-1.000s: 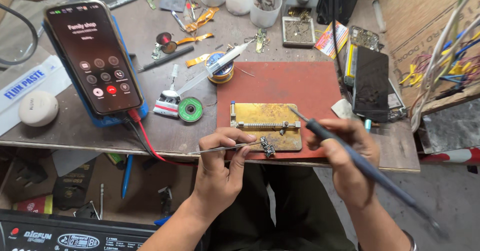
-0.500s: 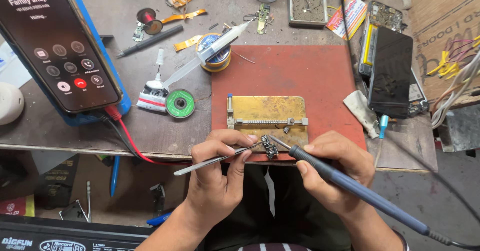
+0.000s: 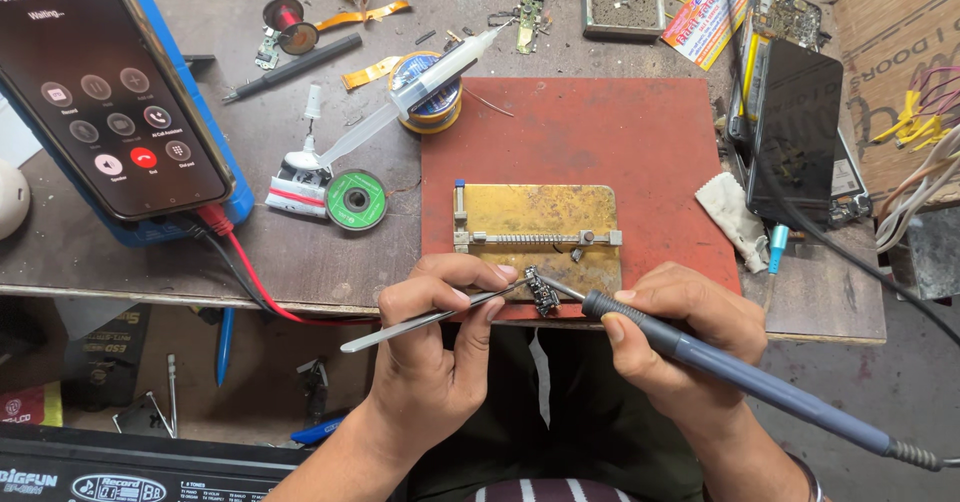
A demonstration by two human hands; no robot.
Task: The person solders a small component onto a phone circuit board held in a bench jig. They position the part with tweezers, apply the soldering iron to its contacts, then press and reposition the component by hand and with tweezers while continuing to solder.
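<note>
I see the left hand [image 3: 430, 347] closed around thin metal tweezers [image 3: 430, 317], with the thumb and the first fingers pinching them near the middle. The tip of the tweezers holds a small dark part [image 3: 544, 292], which sits at the near edge of the brass-coloured clamp plate [image 3: 535, 224]. The right hand [image 3: 680, 347] is wrapped around the grey handle of a soldering iron [image 3: 740, 377], held like a pen, and its thin tip touches the same small part from the right side. The two hands are close together, just in front of the table edge, and the part is between them. The clamp plate lies on a red mat [image 3: 590, 132] on the table [image 3: 330, 262]. To the left of the mat there is a green reel [image 3: 357, 199], and behind it a syringe [image 3: 400, 97] rests across a spool of solder wire [image 3: 432, 107]. On the far left a phone [image 3: 105, 92] with a lit call screen stands on a blue box, and a red cable [image 3: 245, 267] goes down from it over the table edge. On the right side a dark phone [image 3: 795, 132] lies face up, near a white cloth [image 3: 732, 217].
</note>
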